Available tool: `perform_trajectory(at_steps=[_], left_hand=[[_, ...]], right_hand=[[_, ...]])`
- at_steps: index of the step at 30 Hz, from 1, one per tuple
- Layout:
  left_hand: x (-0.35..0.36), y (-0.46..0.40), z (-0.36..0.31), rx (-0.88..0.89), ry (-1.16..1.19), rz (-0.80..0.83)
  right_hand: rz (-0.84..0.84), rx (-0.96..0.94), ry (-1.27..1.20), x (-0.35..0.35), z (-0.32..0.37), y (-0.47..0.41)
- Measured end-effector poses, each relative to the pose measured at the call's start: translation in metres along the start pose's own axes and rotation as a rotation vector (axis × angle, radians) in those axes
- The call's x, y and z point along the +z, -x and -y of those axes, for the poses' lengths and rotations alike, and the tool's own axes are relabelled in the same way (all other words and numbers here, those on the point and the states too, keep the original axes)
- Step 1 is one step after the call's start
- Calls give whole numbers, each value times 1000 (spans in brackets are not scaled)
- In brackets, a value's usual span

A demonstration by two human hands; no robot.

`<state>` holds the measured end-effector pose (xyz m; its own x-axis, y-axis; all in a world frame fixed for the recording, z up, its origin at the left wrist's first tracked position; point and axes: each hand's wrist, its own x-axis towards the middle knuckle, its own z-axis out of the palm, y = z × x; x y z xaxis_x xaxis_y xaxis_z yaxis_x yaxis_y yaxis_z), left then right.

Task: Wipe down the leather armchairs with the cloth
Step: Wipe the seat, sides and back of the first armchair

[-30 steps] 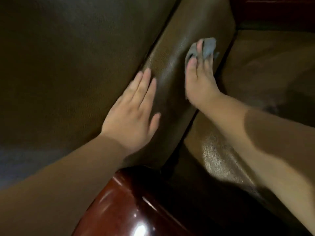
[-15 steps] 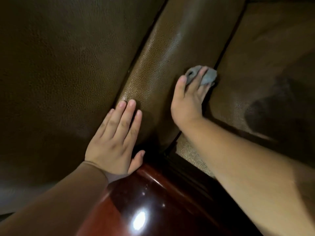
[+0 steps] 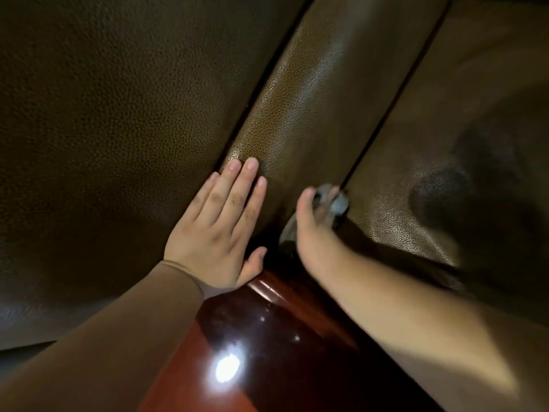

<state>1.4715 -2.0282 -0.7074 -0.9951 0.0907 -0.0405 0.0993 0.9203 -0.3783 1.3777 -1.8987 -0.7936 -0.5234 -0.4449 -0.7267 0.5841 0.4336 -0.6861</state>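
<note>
Wiping seen: one cloth (image 3: 337, 202) gripped by right hand (image 3: 315, 230) at armrest (image 3: 320, 93) base; left hand (image 3: 221, 230) laid flat, fingers straight.

The scene is dim and warm-toned. A hard white glare spot sits on the glossy wood (image 3: 267, 346) toward 6 o'clock, with smaller glints above it. Soft sheen runs along the leather armrest (image 3: 315, 93) near 12 o'clock. A deep shadow pools at 3 o'clock. The right hand (image 3: 315, 224) and cloth (image 3: 338, 203) are motion-blurred, perhaps mid-stroke. Lines bow slightly at the edges.
</note>
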Motion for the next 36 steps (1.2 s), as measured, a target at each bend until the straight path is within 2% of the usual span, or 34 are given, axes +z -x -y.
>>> perform_trajectory(at_steps=[2, 3, 6, 8, 10, 13, 17, 19, 20, 22, 25, 28, 30, 34, 36], left_hand=[[-1, 1, 0, -2, -6, 2], [-1, 1, 0, -2, -4, 5], [-1, 0, 0, 1, 4, 3], [-2, 0, 0, -4, 5, 3], [-2, 0, 1, 3, 26, 7], [-3, 0, 1, -3, 61, -8], [-4, 1, -1, -24, 68, -32], [-5, 1, -3, -53, 50, -13], [-5, 4, -6, -85, 46, -3], [-4, 17, -16, -180, 58, -4], [-1, 47, -34, -305, 186, -8], [4, 58, -38, -329, 259, -43], [5, 56, -37, -336, 271, -41], [4, 56, -37, -342, 269, -20], [4, 57, -37, -343, 277, -24]], right_hand=[[99, 106, 50, 10, -9, 14], [92, 153, 33, 9, -9, 9], [-70, 256, -96, 7, 13, -13], [-101, 320, -195, 13, 23, -11], [-62, 328, -228, 20, 22, -1], [101, 240, -120, 48, 20, 7], [-12, 260, -147, 49, 38, 23], [-135, 239, -57, 37, 41, 23], [-181, 221, -14, 28, 38, 20], [-166, 144, 54, 22, 29, 19], [32, -38, 235, 23, 14, 38], [210, -285, 430, 20, 3, 50], [209, -326, 463, 17, -1, 46], [141, -381, 328, 4, -5, 46], [72, -436, 405, -6, -11, 52]])
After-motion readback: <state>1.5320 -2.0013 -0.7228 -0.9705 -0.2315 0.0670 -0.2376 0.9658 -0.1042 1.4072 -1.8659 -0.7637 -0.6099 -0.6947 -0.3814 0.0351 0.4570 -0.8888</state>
